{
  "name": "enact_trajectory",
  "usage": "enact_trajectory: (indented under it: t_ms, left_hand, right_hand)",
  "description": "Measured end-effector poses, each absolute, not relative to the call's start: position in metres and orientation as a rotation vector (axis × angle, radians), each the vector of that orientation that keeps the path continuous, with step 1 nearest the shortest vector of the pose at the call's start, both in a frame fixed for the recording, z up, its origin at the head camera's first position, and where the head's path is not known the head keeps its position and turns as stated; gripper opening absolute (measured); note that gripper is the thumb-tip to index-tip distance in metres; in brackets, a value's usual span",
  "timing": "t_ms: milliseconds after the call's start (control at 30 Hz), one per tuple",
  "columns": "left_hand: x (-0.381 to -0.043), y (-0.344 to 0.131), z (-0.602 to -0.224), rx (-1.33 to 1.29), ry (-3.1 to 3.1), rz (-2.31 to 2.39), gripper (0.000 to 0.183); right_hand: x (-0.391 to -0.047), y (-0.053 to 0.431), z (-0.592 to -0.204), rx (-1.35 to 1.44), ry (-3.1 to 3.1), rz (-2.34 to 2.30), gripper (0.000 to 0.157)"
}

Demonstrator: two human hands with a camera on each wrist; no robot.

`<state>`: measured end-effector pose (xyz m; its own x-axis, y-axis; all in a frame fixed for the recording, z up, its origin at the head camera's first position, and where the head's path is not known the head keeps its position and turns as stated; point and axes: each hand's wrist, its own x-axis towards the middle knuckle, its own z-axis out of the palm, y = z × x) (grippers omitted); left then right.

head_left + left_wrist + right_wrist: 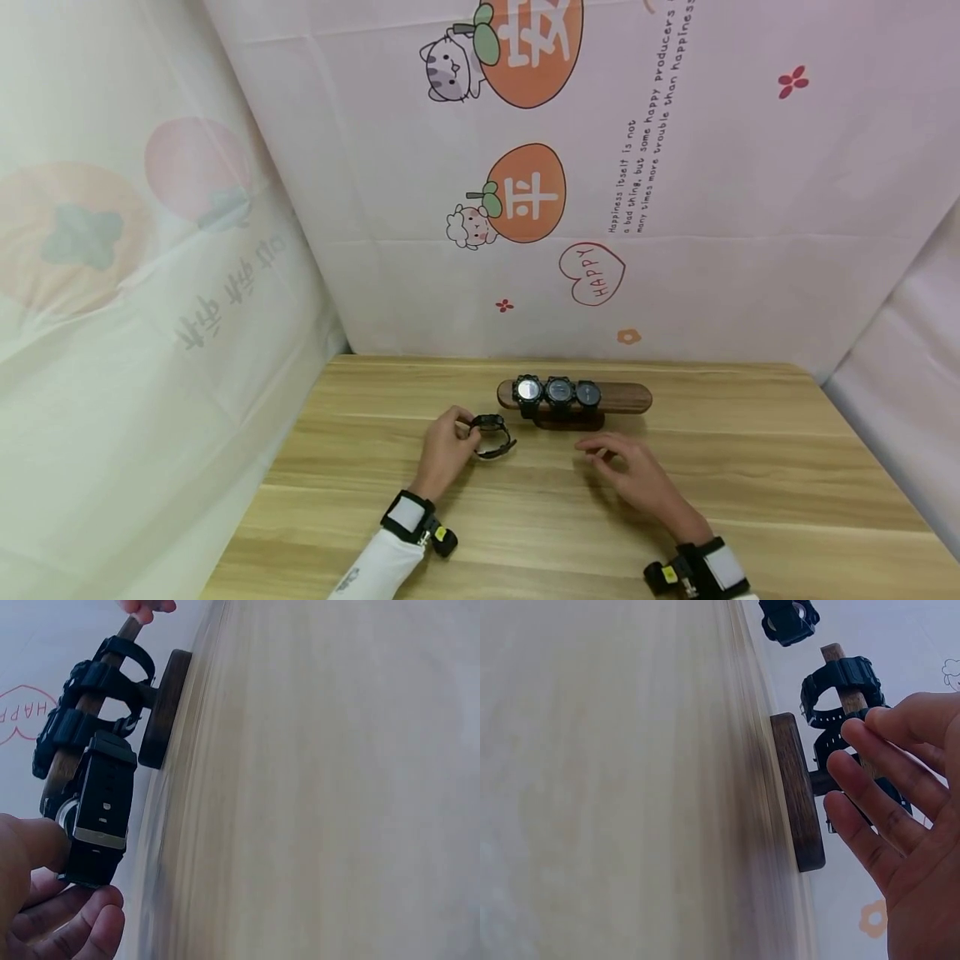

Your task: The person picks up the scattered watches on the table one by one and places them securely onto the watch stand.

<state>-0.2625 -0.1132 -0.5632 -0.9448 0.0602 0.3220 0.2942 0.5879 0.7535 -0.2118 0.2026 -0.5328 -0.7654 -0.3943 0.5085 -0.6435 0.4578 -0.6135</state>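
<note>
My left hand [442,450] pinches a black wristwatch [491,422] at its edge, and the strap hangs in a loop toward the table. In the left wrist view the thumb and fingers hold the watch, its strap [103,799] facing the camera. A dark wooden watch stand [628,398] stands just beyond, with three black watches side by side along its bar: a left one [528,390], a middle one [559,392] and a right one [588,393]. My right hand [636,477] hovers in front of the stand's right half, fingers loosely bent and holding nothing.
The stand is near the back edge of the wood-grain table [750,467]. Behind it hangs a pale printed cloth [720,250], with another cloth [150,417] along the left side. Each wrist wears a strapped camera, as on the left forearm [408,517].
</note>
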Motion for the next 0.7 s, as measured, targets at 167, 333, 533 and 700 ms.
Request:
enact_trajectory:
  t_ms: [167, 333, 533, 700]
  left_hand:
    - [-0.261, -0.107, -0.562, -0.324, -2.561, -1.266, 0.017]
    - [-0.259, -0.099, -0.561, -0.372, -2.539, -1.238, 0.017]
    - [-0.254, -0.087, -0.562, -0.466, -2.478, -1.187, 0.016]
    - [-0.251, -0.08, -0.561, -0.552, -2.436, -1.178, 0.018]
  right_hand:
    - [-0.215, 0.202, -0.538, 0.899, -2.427, 1.189, 0.022]
    - [-0.218, 0.202, -0.548, 0.845, -2.46, 1.207, 0.024]
    - [-0.223, 0.203, -0.555, 0.845, -2.468, 1.222, 0.026]
    - [-0.224, 0.199, -0.555, 0.845, -2.495, 1.227, 0.031]
